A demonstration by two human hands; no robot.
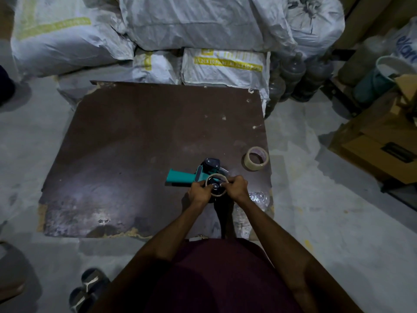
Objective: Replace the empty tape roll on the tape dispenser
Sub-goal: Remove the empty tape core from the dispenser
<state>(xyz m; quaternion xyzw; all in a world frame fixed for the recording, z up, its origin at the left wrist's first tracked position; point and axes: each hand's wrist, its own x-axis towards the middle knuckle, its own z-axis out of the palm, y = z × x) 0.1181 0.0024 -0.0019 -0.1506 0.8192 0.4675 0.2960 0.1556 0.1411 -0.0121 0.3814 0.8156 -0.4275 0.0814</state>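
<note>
A teal-handled tape dispenser (182, 177) lies on its side on the brown board (135, 143), its black head pointing away from me. An empty cardboard tape core (218, 195) sits round the dispenser's black hub. My left hand (199, 190) grips the core's left edge with curled fingers. My right hand (237, 185) pinches the core's right edge. A full roll of clear tape (256, 158) stands on the board to the right, apart from both hands.
Crumpled clear plastic (259, 197) lies by the board's right edge near my right wrist. White sacks (191, 23) are piled behind the board. Cardboard boxes (379, 150) stand at the right, dark bottles (293, 80) at the back right, sandals (88, 290) on the floor at the lower left.
</note>
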